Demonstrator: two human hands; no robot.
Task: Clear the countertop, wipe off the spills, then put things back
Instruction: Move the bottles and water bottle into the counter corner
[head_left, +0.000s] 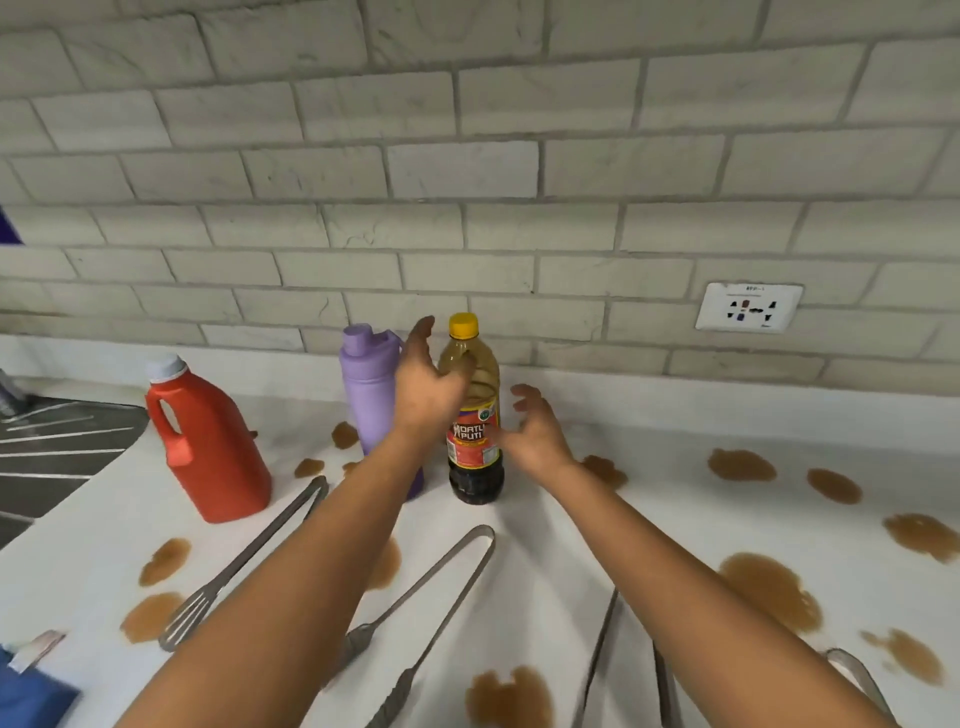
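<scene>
Your left hand (428, 387) and right hand (537, 434), fingers spread and holding nothing, flank the yellow-capped bottle (475, 415) at the frame's centre. A purple flask (366, 389) stands just left of it and a red jug (208, 441) farther left. Brown spills (769, 590) dot the white countertop (675, 519); metal tongs (441, 587) lie lower centre.

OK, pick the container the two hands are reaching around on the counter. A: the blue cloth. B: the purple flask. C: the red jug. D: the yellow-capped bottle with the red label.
D: the left hand and right hand sit open on either side of the yellow-capped bottle, not yet gripping it; the red jug stands apart to the left.
</scene>
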